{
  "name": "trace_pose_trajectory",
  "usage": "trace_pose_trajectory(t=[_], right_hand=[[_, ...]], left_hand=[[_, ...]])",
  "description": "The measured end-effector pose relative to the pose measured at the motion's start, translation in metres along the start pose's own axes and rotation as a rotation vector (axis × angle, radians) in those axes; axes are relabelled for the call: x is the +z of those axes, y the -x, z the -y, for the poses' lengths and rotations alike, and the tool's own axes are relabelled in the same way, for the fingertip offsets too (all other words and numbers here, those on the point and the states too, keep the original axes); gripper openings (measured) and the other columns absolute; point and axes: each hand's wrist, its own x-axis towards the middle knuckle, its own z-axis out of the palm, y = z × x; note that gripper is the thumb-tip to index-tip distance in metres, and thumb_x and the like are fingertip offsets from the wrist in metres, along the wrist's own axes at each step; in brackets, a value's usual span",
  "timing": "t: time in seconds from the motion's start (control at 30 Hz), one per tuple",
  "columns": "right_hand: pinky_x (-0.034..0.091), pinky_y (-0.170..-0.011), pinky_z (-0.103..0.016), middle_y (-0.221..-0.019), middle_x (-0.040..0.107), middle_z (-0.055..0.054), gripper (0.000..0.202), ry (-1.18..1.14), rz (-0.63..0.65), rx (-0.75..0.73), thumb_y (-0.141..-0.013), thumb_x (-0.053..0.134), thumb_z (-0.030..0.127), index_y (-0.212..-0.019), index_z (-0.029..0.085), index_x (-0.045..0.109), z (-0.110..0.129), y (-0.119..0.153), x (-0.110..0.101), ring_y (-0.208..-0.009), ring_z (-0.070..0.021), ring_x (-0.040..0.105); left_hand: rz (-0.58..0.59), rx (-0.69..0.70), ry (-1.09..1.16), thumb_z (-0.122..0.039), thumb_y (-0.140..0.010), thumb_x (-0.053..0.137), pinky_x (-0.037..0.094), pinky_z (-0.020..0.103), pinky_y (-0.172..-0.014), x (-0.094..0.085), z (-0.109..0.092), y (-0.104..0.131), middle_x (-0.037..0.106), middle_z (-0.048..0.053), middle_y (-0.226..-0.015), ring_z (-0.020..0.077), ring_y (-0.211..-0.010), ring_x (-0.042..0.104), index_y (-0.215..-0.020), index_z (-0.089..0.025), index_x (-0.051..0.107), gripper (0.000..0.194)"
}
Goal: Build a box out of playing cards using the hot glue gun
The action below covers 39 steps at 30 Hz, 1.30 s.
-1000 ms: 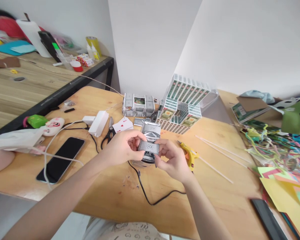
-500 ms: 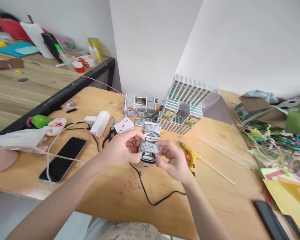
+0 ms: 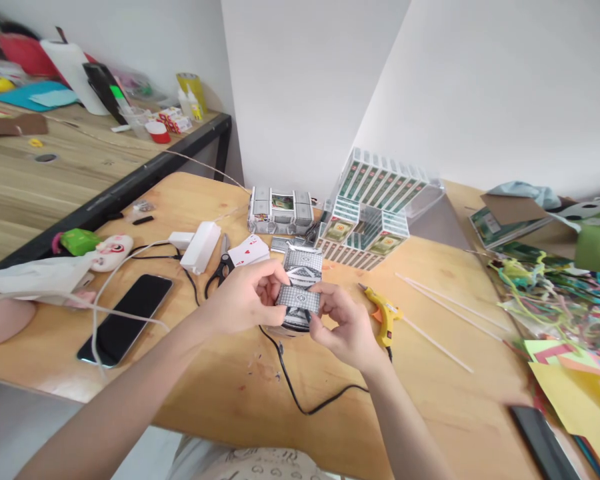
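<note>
A grey patterned playing card (image 3: 297, 297) is pinched between both hands, over a small structure built of the same kind of cards (image 3: 303, 260). My left hand (image 3: 253, 297) is closed on the card's left edge, thumb at its lower corner. My right hand (image 3: 343, 323) grips the right edge with thumb and forefinger. Just behind stands a larger card-built piece (image 3: 281, 210). Left of the hands lie face-up playing cards (image 3: 249, 251) and black-handled scissors (image 3: 222, 268). A yellow glue gun (image 3: 386, 317) rests right of my right hand.
Several stacked card boxes (image 3: 380, 180) stand by the wall. A black phone (image 3: 126, 321), a white power adapter (image 3: 201, 247) and cables lie left. Glue sticks (image 3: 437, 342) are at right, near tangled yarn (image 3: 555, 293) and coloured paper (image 3: 573, 393). A black cord (image 3: 300, 407) crosses the front.
Almost nothing differs. Both hands still hold the card in the same place, with only a slight shift of the fingers and a small camera movement.
</note>
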Motion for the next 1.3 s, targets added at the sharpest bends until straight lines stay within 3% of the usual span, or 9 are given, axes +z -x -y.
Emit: trace_pose_trajectory(t=[0.13,0.37,0.53,0.7,0.97,1.13,1.3], right_hand=[[0.046,-0.058,-0.022,-0.067,0.052,0.004,0.031,0.03,-0.019,-0.039,-0.08,0.057,0.018,-0.11,0.022,0.051,0.001,0.0,-0.002,-0.06,-0.0098,0.054],[0.049,-0.065,-0.026,-0.077,0.055,0.002,0.044,-0.186,0.018,0.02,-0.083,0.061,0.02,-0.124,0.026,0.046,-0.008,0.005,-0.007,-0.067,-0.011,0.057],[0.048,-0.065,-0.024,-0.079,0.056,0.003,0.038,-0.239,0.0,0.012,-0.083,0.061,0.019,-0.116,0.027,0.045,-0.01,0.007,-0.005,-0.067,-0.0103,0.058],[0.045,-0.061,-0.023,-0.067,0.05,0.006,0.036,-0.147,0.006,-0.008,-0.079,0.059,0.018,-0.112,0.024,0.045,-0.008,0.003,0.0,-0.06,-0.01,0.054],[0.043,-0.059,-0.024,-0.064,0.049,0.007,0.032,-0.148,0.041,0.034,-0.078,0.057,0.018,-0.108,0.023,0.047,-0.003,-0.002,-0.001,-0.058,-0.0105,0.053],[0.045,-0.061,-0.024,-0.066,0.052,0.005,0.033,-0.14,0.069,0.059,-0.077,0.059,0.018,-0.109,0.021,0.052,-0.001,-0.002,-0.004,-0.06,-0.0105,0.054],[0.048,-0.063,-0.025,-0.067,0.054,0.005,0.033,-0.083,0.129,0.093,-0.078,0.061,0.021,-0.11,0.02,0.052,0.006,-0.005,-0.011,-0.06,-0.0106,0.055]], left_hand=[[0.004,0.015,-0.011,-0.012,-0.062,0.064,0.036,0.017,-0.049,0.001,0.004,0.0,0.041,-0.008,-0.065,0.0058,-0.055,0.043,-0.082,-0.019,0.051,0.025],[-0.008,0.087,-0.028,-0.016,-0.07,0.062,0.034,0.019,-0.053,0.005,0.02,0.001,0.038,-0.007,-0.068,0.0077,-0.059,0.039,-0.098,-0.023,0.055,0.03],[-0.02,0.147,-0.002,-0.017,-0.074,0.062,0.035,0.02,-0.055,0.008,0.031,0.005,0.037,-0.007,-0.069,0.0086,-0.061,0.039,-0.105,-0.024,0.053,0.033],[-0.062,0.15,-0.008,-0.016,-0.074,0.059,0.035,0.02,-0.056,0.012,0.039,0.008,0.036,-0.006,-0.071,0.009,-0.063,0.038,-0.107,-0.023,0.052,0.034],[-0.048,0.09,-0.046,-0.014,-0.065,0.06,0.036,0.018,-0.051,0.007,0.025,0.007,0.037,-0.007,-0.065,0.0078,-0.057,0.039,-0.1,-0.022,0.055,0.036],[-0.038,0.068,-0.15,-0.014,-0.064,0.06,0.042,0.02,-0.054,0.003,0.01,0.005,0.044,-0.007,-0.064,0.0077,-0.057,0.045,-0.092,-0.02,0.058,0.029],[-0.022,0.074,-0.255,-0.015,-0.064,0.061,0.039,0.019,-0.05,0.001,-0.001,0.003,0.046,-0.008,-0.062,0.0068,-0.053,0.045,-0.092,-0.019,0.06,0.029]])
